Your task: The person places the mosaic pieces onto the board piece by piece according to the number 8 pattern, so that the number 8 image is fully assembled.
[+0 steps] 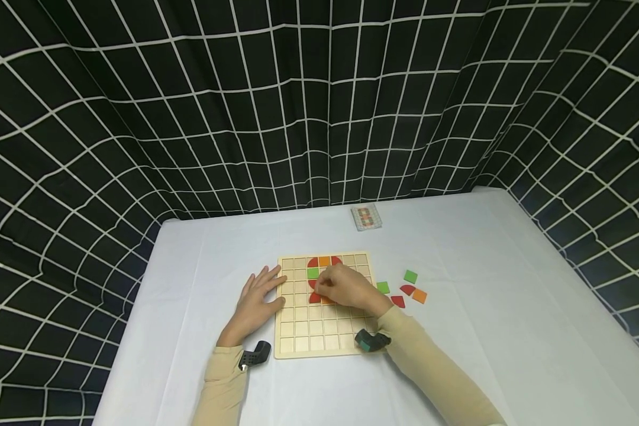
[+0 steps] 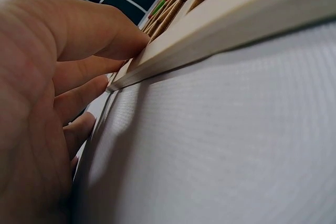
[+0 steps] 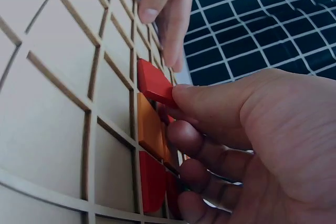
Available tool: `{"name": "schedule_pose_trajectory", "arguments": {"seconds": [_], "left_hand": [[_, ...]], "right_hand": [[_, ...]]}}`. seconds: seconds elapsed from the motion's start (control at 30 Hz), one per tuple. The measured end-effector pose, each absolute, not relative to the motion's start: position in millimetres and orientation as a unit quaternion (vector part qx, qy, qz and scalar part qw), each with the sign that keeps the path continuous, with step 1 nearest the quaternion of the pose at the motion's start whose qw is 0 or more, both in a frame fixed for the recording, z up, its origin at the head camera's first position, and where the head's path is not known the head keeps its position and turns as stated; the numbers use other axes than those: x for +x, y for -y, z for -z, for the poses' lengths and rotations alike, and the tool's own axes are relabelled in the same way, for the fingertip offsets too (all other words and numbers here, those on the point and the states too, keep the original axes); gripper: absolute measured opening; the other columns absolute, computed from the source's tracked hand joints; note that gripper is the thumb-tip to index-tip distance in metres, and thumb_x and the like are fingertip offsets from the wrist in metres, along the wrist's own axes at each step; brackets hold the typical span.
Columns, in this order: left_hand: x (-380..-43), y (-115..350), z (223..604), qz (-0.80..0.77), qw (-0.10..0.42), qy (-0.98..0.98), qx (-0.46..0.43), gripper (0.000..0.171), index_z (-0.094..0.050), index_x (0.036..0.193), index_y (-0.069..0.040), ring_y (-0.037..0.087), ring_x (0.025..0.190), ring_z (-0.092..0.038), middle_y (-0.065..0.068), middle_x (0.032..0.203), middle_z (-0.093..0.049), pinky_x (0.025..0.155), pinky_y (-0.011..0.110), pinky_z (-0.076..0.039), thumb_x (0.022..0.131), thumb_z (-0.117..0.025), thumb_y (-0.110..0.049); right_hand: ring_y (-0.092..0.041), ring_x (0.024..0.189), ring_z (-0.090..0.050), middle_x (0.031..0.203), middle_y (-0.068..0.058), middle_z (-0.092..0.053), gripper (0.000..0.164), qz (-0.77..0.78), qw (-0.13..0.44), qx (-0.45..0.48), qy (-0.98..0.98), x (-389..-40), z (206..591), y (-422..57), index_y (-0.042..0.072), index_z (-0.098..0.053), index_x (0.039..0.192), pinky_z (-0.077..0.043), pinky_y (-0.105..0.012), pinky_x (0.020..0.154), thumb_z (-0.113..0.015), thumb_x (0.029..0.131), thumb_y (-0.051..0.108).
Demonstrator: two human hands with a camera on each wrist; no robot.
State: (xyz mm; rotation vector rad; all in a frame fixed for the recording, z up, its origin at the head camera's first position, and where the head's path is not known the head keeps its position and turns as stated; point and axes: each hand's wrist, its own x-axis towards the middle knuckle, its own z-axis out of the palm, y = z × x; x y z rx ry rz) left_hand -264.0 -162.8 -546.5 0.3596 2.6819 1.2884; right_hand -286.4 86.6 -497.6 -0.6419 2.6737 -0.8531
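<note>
A wooden grid board (image 1: 293, 329) lies on the table, with red, orange and green tiles set in several of its cells. My right hand (image 1: 346, 289) is over the middle of the board. In the right wrist view its thumb and finger pinch a red tile with a rounded side (image 3: 153, 81), slightly tilted at its cell. Beside that tile sit an orange tile (image 3: 149, 127) and another red tile (image 3: 152, 182). My left hand (image 1: 252, 307) rests at the board's left edge with its fingers spread, fingertips touching the rim (image 2: 173, 51).
Right of the board lie loose tiles: green ones (image 1: 410, 276) (image 1: 383, 287), red rounded ones (image 1: 407, 290) (image 1: 398, 302) and an orange square (image 1: 419, 295). A stack of patterned cards (image 1: 366, 217) lies near the far edge of the white table (image 1: 490, 331). Dark gridded curtains (image 1: 309, 106) surround it.
</note>
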Motion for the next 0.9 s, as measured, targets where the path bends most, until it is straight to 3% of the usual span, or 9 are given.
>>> {"name": "schedule_pose_trajectory", "arguments": {"seconds": [0.2, 0.43, 0.6, 0.9], "left_hand": [[-264, 163, 548, -0.427, 0.066, -0.893, 0.122, 0.053, -0.059, 0.142, -0.01, 0.027, 0.159, -0.018, 0.002, 0.165, -0.037, 0.131, 0.047, 0.003, 0.09, -0.067, -0.016], [-265, 163, 549, -0.426, 0.068, -0.894, 0.119, 0.053, -0.059, 0.142, -0.011, 0.027, 0.159, -0.017, 0.002, 0.165, -0.037, 0.132, 0.046, 0.004, 0.09, -0.067, -0.016], [-265, 163, 549, -0.431, 0.065, -0.892, 0.121, 0.053, -0.059, 0.141, -0.01, 0.028, 0.159, -0.018, 0.003, 0.165, -0.037, 0.131, 0.047, 0.004, 0.089, -0.067, -0.015], [-263, 163, 548, -0.432, 0.062, -0.891, 0.125, 0.052, -0.06, 0.141, -0.009, 0.028, 0.159, -0.018, 0.003, 0.165, -0.037, 0.131, 0.048, 0.003, 0.089, -0.067, -0.016]], "right_hand": [[-0.008, 0.08, -0.057, 0.087, 0.008, -0.072, 0.013, 0.266, 0.114, -0.227, -0.93, -282, 498, -84, 0.016, -0.078, 0.092, -0.053, -0.026, 0.076, -0.067, 0.097, 0.02], [-0.009, 0.08, -0.054, 0.083, 0.008, -0.068, 0.007, 0.258, 0.096, -0.227, -0.934, -279, 498, -83, 0.016, -0.076, 0.091, -0.05, -0.025, 0.07, -0.069, 0.095, 0.016], [-0.007, 0.082, -0.057, 0.091, 0.007, -0.073, 0.008, 0.257, 0.083, -0.226, -0.936, -278, 496, -82, 0.016, -0.078, 0.095, -0.053, -0.025, 0.075, -0.07, 0.095, 0.018], [-0.009, 0.087, -0.052, 0.089, 0.008, -0.065, 0.008, 0.239, 0.104, -0.275, -0.925, -273, 494, -81, 0.018, -0.079, 0.098, -0.048, -0.024, 0.075, -0.072, 0.093, 0.018]]}}
